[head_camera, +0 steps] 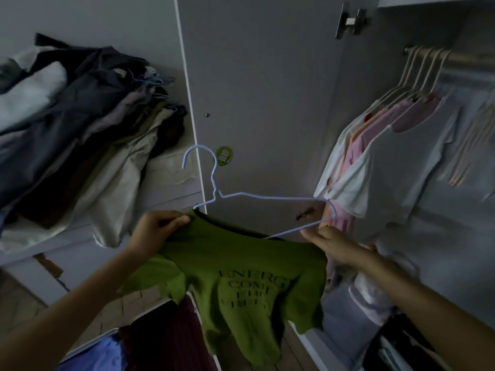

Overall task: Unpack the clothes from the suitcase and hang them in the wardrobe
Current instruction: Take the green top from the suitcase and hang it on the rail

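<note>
A green T-shirt (pixel 241 279) with dark printed letters hangs in front of me, below a light blue wire hanger (pixel 267 198). The hanger's left arm runs into the shirt's neck opening; its right arm and hook stick out above the cloth. My left hand (pixel 155 228) grips the shirt's collar at the left shoulder. My right hand (pixel 329 242) pinches the hanger's lower right wire together with the shirt's right shoulder. The open wardrobe on the right has a rail (pixel 460 58) carrying several pale hangers with pink and white clothes (pixel 375 145).
The open wardrobe door (pixel 267 89) stands straight ahead. A pile of dark and beige clothes with blue hangers (pixel 88 124) lies on a white surface at the left. Below me are maroon (pixel 166 341) and blue (pixel 99 354) garments, and more items fill the wardrobe's bottom right.
</note>
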